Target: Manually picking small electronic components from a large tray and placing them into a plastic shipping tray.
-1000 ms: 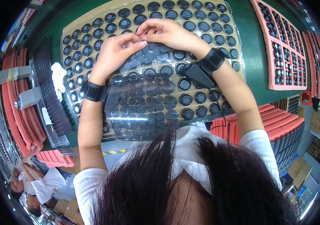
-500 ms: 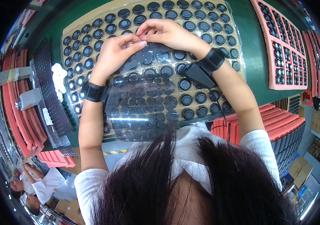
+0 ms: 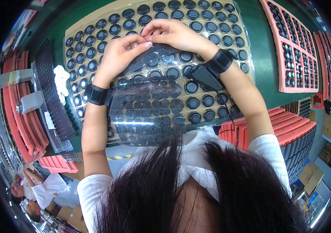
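My left hand and my right hand come together over a big tan tray full of round black parts. A see-through sheet with dark dots is right below my fingers. Its far end is up by my left thumb, and the rest goes down between my arms and bends near my chest. The sheet lies over some of the black parts.

On my left hand, the thumb and pointing finger are close at the tips, with a little gap behind them. My right fingers are curled in, next to the left ones. My fingers hide the spot where they meet, so I cannot tell if either hand is pinching the sheet.

The tray sits on a green table. A white cloth thing lies just left of the tray.
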Demonstrator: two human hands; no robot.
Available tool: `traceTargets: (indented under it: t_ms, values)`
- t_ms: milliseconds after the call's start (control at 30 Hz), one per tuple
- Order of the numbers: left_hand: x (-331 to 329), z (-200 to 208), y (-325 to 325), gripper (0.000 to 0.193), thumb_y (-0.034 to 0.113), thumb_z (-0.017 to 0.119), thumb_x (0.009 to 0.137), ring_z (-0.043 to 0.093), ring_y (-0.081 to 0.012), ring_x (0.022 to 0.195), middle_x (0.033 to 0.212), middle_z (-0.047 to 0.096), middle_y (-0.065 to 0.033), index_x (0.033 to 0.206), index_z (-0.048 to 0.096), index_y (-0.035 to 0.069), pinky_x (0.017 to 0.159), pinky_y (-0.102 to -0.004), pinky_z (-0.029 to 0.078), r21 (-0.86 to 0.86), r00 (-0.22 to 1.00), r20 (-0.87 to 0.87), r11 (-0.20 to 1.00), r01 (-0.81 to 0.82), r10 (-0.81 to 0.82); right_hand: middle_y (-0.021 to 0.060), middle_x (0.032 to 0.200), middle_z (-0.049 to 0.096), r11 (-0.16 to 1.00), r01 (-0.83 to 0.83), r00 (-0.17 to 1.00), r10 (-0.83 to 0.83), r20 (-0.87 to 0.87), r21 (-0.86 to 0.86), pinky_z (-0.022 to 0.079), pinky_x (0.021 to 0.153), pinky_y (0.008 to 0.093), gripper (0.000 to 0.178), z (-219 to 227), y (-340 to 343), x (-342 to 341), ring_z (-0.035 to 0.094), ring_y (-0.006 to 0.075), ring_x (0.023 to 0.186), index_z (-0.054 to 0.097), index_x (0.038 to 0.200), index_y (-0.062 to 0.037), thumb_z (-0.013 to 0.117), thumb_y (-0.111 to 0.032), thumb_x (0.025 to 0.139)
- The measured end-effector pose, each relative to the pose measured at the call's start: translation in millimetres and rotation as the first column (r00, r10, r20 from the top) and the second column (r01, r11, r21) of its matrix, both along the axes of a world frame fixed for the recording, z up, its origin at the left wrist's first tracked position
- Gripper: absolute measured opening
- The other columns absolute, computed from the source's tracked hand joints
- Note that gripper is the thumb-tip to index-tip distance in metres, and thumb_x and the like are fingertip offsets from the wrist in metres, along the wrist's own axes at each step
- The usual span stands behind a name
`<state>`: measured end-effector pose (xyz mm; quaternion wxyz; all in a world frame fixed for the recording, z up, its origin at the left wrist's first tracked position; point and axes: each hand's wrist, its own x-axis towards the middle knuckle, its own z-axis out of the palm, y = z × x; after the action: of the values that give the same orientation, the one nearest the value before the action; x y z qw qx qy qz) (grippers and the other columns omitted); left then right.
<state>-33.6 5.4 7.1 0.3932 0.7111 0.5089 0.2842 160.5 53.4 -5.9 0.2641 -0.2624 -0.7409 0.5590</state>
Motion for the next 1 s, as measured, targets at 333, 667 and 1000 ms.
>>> traceTargets:
  t_ms: [333, 667, 1000]
  values:
    - [0.2, 1.1, 0.1, 0.027, 0.029, 0.064, 0.079, 0.049, -0.0057, 0.058, 0.063, 0.057, 0.0, 0.088, 0.065, 0.004, 0.054, -0.0198, 0.038, -0.009, 1.0, 0.001, 1.0, 0.001, -0.001, 0.0039, 0.094, 0.06, 1.0, 0.001, 1.0, -0.001, 0.002, -0.005, 0.044, 0.081, 0.0227, 0.022, -1.4, 0.9, 0.0, 0.056, 0.0101, 0.087, 0.056, 0.106, -0.0027, 0.051, -0.011, 0.086]
    - [0.8, 2.5, -0.3, 0.027, 0.03, 0.064, 0.079, 0.05, -0.0065, 0.06, 0.065, 0.058, -0.0007, 0.088, 0.065, 0.005, 0.055, -0.0205, 0.039, -0.016, 1.0, -0.006, 1.0, -0.004, 0.004, 0.0046, 0.093, 0.061, 1.0, 0.011, 1.0, -0.011, -0.019, 0.009, 0.044, 0.079, 0.0227, 0.021, -4.0, 1.3, -0.2, 0.056, 0.0104, 0.086, 0.056, 0.105, -0.0029, 0.052, -0.011, 0.085]
    - [-0.2, 2.3, 0.2, 0.028, 0.031, 0.062, 0.08, 0.052, -0.0079, 0.061, 0.067, 0.059, -0.0022, 0.089, 0.065, 0.005, 0.057, -0.0215, 0.04, -0.021, 0.999, -0.035, 1.0, -0.002, 0.001, 0.0038, 0.089, 0.062, 0.999, 0.031, 0.997, -0.03, -0.073, 0.009, 0.045, 0.074, 0.0218, 0.017, -6.1, 1.1, -1.3, 0.057, 0.0092, 0.082, 0.058, 0.1, -0.0039, 0.055, -0.011, 0.084]
